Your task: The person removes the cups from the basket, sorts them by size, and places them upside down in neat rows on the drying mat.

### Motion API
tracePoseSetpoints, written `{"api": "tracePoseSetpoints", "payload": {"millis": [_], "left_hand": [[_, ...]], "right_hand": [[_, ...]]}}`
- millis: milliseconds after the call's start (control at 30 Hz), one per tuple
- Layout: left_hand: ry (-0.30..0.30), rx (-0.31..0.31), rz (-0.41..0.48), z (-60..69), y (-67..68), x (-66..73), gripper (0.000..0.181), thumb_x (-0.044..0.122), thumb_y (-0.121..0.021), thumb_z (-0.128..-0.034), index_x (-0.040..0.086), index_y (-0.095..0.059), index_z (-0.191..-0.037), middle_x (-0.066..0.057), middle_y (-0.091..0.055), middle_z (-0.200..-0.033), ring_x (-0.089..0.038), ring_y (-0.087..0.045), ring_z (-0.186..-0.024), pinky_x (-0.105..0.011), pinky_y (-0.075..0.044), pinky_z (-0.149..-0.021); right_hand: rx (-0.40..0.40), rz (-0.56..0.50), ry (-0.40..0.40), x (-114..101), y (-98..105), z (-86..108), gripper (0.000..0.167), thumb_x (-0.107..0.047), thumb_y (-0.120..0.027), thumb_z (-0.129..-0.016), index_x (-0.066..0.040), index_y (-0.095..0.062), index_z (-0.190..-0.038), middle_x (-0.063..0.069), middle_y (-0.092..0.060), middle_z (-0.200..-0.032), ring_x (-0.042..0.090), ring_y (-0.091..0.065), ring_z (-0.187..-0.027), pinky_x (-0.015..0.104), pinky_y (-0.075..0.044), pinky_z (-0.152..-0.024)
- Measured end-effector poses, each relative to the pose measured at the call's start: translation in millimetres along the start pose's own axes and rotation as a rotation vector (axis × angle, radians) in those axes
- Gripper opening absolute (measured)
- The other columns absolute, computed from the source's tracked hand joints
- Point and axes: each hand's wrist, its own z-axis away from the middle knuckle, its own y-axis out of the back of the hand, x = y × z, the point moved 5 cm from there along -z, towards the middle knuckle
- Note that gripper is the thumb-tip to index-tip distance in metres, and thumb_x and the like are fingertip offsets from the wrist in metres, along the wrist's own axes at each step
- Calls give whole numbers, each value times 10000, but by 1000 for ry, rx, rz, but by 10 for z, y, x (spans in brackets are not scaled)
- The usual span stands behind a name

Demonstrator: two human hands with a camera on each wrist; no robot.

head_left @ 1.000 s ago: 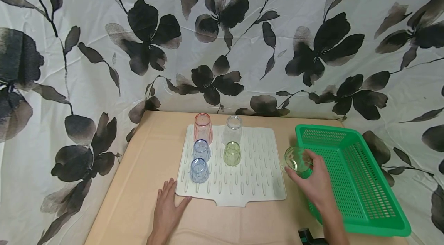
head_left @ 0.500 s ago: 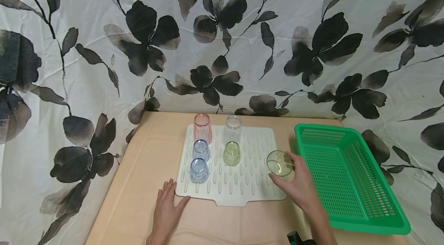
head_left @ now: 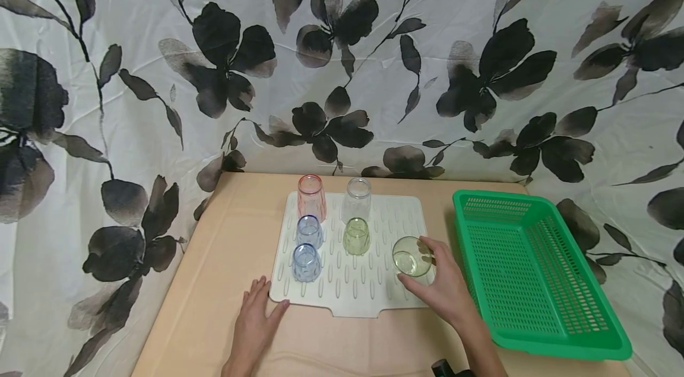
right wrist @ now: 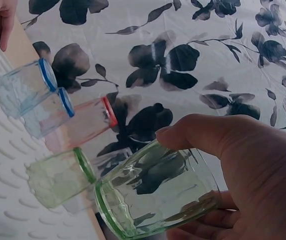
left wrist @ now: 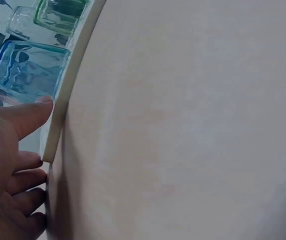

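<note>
My right hand (head_left: 443, 285) holds a green-tinted glass (head_left: 411, 255) between thumb and fingers at the tray's right side. In the right wrist view this glass (right wrist: 155, 195) is tilted, its green rim toward the lower left. My left hand (head_left: 253, 320) touches the near left corner of the white ridged tray (head_left: 385, 288), fingers extended and thumb along the edge. On the tray stand two blue glasses, a nearer one (head_left: 307, 263) and a farther one (head_left: 309, 231), a taller pink glass (head_left: 312, 197), a clear glass (head_left: 357, 200) and another green glass (head_left: 356, 237).
A green plastic basket (head_left: 574, 338) with slotted walls stands right of the tray, with nothing seen inside. Floral cloth (head_left: 406, 74) hangs behind the tan-covered table (head_left: 214, 264). A black device (head_left: 446, 368) shows by my right wrist.
My right hand has carried the green glass leftward from beside the basket to over the tray's right part. My left hand and the glasses on the tray have stayed in place.
</note>
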Motion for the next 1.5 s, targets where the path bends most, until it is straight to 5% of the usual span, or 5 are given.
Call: {"api": "tracePoseSetpoints", "payload": {"millis": [367,533,667,1133,1500], "left_hand": [[-36,169,127,59,257,155,520,319,-695,-963,13,-578,-1368,-176,-568,-1429,-421,-554,-1314,-540,-502,-1093],[-118,318,204,155,378,400,354,197,-764,-911,94,-682,-1240,-33,-686,-1226,-247,-709,-1005,-357,-638,-826],[-216,346,242,214,435,635,338,110,-809,-855,110,-708,-1178,38,-699,-1143,-160,-697,-934,-203,-600,-754],[-529,103,341,313,292,1171,482,128,-838,-819,244,-662,-1253,109,-685,-1167,-95,-696,-943,-262,-629,-812],[-605,-81,339,285,201,1460,612,350,-831,-838,303,-562,-1385,151,-621,-1307,-93,-651,-1091,-265,-599,-922]], "right_hand": [[-13,-38,70,-129,-107,9,827,-202,-923,-669,-44,-519,-1372,93,-600,-1297,233,-615,-1140,441,-601,-920],[-39,-43,86,-172,-149,17,837,-206,-926,-664,-37,-512,-1372,111,-594,-1308,236,-618,-1136,476,-602,-932],[-53,-45,114,-219,-178,24,837,-208,-930,-654,-37,-520,-1364,101,-612,-1285,215,-618,-1128,456,-605,-922],[-152,-52,176,-391,-287,105,840,-275,-933,-665,-132,-516,-1380,-29,-614,-1288,157,-627,-1144,387,-602,-938],[-223,-56,274,-498,-389,168,844,-299,-937,-662,-161,-518,-1381,-49,-596,-1319,125,-619,-1161,333,-581,-987]]}}
